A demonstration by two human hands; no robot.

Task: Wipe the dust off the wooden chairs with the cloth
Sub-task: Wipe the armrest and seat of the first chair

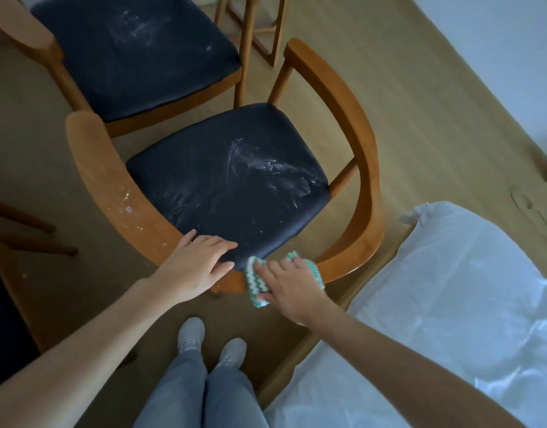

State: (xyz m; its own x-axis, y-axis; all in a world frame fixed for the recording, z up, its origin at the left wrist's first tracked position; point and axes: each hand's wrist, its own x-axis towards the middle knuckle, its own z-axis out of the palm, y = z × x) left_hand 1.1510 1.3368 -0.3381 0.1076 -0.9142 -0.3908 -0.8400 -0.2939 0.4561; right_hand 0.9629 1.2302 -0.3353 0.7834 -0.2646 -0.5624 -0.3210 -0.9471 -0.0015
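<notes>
A wooden chair (352, 125) with a curved backrest and a dark blue seat cushion (223, 183) stands in front of me; white dust streaks the cushion and speckles the left part of the rail. My right hand (292, 284) presses a green-and-white zigzag cloth (257, 284) flat on the nearest part of the curved rail. My left hand (193, 265) rests palm down on the rail just left of the cloth, fingers spread over the cushion's edge. A second wooden chair (28, 29) with a dusty dark seat stands behind, at upper left.
A bed with a white cover (451, 304) lies close on the right, its wooden frame beside the chair. Wooden furniture legs (250, 41) stand behind the chairs, and more legs (25, 230) poke in from the left. My feet (210, 344) stand on the beige floor.
</notes>
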